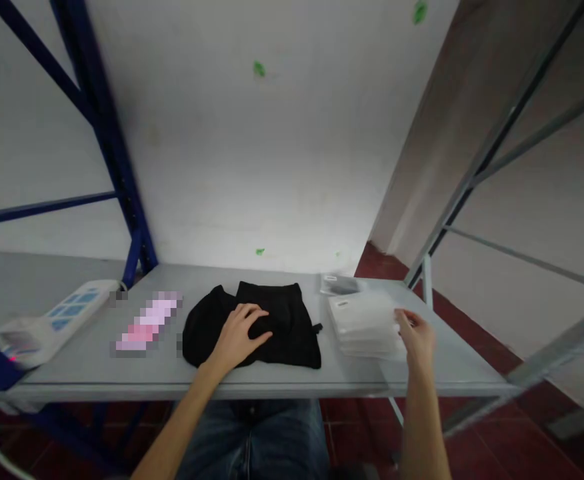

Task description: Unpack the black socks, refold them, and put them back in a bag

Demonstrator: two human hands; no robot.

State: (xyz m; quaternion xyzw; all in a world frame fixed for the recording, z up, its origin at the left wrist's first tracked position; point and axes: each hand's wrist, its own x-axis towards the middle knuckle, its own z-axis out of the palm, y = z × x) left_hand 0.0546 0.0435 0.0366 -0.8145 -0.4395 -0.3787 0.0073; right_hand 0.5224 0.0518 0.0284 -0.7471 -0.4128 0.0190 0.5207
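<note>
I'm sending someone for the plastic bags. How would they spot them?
On the grey shelf, look right of the black garment. The stack of clear bags lies under the right hand, the only flat see-through pile there.

Two hands: left [239,333], right [417,337]. One black garment [282,327], centre. One bag stack [365,323], right; one more bag [341,285] far. One power strip [47,320], left.

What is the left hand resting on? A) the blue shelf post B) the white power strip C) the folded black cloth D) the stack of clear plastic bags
C: the left hand lies flat on the folded black cloth, while the right hand touches the stack of clear plastic bags.
</note>
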